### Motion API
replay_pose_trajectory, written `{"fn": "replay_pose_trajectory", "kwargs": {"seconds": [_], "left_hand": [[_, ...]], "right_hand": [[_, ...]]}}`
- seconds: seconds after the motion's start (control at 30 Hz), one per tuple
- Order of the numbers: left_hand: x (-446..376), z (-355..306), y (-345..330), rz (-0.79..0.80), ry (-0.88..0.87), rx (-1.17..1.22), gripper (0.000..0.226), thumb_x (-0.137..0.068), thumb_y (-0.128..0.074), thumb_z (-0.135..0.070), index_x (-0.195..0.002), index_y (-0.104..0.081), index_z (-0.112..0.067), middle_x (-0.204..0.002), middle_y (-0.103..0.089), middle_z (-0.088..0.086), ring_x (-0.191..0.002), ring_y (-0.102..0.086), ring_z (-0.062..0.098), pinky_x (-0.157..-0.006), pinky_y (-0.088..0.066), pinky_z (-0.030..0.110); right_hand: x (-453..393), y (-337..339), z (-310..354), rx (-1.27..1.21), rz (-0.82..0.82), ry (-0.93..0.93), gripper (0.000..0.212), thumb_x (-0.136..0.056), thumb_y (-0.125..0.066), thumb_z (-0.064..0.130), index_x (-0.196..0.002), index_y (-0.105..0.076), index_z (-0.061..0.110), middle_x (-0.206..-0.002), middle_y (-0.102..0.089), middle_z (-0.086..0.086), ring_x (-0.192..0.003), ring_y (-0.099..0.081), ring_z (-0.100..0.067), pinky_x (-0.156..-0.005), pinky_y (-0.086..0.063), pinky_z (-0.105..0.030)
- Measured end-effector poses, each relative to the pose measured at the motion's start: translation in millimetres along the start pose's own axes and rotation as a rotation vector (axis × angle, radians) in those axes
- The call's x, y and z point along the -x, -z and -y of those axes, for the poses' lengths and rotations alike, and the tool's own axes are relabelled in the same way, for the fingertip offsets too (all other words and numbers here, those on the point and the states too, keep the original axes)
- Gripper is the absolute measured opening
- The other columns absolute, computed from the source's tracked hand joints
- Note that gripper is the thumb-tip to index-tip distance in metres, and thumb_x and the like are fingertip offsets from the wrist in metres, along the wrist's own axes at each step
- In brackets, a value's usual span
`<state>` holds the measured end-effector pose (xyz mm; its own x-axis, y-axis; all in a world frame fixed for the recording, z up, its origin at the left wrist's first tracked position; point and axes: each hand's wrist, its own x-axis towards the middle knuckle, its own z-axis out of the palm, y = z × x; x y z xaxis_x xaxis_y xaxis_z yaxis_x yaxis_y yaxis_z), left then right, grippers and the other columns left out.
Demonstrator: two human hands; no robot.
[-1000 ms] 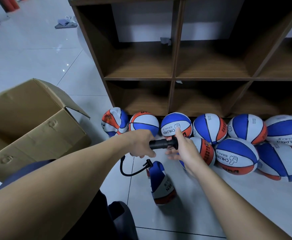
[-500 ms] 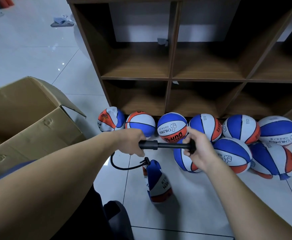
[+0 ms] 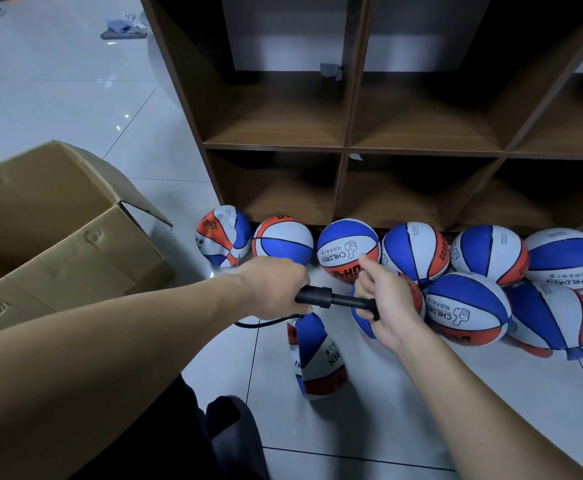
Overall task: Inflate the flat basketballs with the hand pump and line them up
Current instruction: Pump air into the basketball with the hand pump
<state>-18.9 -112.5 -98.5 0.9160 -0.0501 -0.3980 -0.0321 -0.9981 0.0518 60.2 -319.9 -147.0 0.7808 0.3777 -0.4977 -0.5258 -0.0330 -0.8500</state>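
left hand [image 3: 276, 289] wrapped around the hand pump [image 3: 321, 297] barrel; right hand [image 3: 385, 299] pinching the pump handle at the pump's 3 o'clock end, rod partly out. hose [image 3: 262, 323] loops from under the left hand down to the flat basketball [image 3: 317, 355], which stands folded on the floor at 6 o'clock of the pump. inflated basketballs [image 3: 349, 249] sit at 12 o'clock along the shelf unit [image 3: 345, 147]. risks, as judged: nothing steadies the flat ball, so a sideways stroke could tug the hose and pull the needle out or tip the ball; a loose pinch may slip off the handle.
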Motion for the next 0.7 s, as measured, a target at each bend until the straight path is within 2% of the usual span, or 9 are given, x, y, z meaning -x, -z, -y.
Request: {"fn": "replay_pose_trajectory", "kwargs": {"seconds": [0.17, 0.33, 0.5, 0.7], "left_hand": [[1, -6, 2, 0.002, 0.001, 0.016, 0.036, -0.098, -0.063, -0.060, -0.079, -0.054, -0.031, -0.074, -0.061, -0.006, -0.069, -0.062, 0.020, -0.069, -0.059, 0.041], [-1, -13, 1, 0.015, -0.032, 0.010, 0.031, -0.099, -0.062, -0.058, -0.089, -0.061, -0.029, -0.077, -0.060, -0.005, -0.071, -0.062, 0.022, -0.066, -0.054, 0.038], [-6, -17, -2, 0.043, -0.048, 0.014, 0.040, -0.100, -0.061, -0.059, -0.076, -0.049, -0.029, -0.076, -0.061, -0.004, -0.072, -0.062, 0.022, -0.061, -0.047, 0.035], [-13, -10, -2, 0.083, -0.035, 0.038, 0.037, -0.096, -0.066, -0.060, -0.080, -0.055, -0.029, -0.077, -0.061, -0.004, -0.071, -0.061, 0.020, -0.063, -0.048, 0.035]], "right_hand": [[3, -20, -3, 0.063, -0.051, 0.067, 0.061, -0.099, -0.062, 0.051, -0.068, -0.019, 0.021, -0.069, -0.017, -0.007, -0.070, -0.015, -0.030, -0.059, -0.016, -0.036], [7, -33, -4, 0.042, -0.123, 0.106, 0.064, -0.104, -0.061, 0.047, -0.057, -0.026, 0.022, -0.059, -0.024, -0.002, -0.055, -0.023, -0.018, -0.059, -0.023, -0.035], [10, -39, -7, 0.016, -0.137, 0.096, 0.064, -0.103, -0.063, 0.050, -0.056, -0.029, 0.024, -0.060, -0.026, 0.000, -0.053, -0.026, -0.016, -0.058, -0.026, -0.034], [3, -28, -4, 0.074, -0.099, 0.104, 0.059, -0.101, -0.071, 0.033, -0.055, -0.035, 0.024, -0.062, -0.028, -0.002, -0.057, -0.027, -0.018, -0.063, -0.024, -0.037]]}}
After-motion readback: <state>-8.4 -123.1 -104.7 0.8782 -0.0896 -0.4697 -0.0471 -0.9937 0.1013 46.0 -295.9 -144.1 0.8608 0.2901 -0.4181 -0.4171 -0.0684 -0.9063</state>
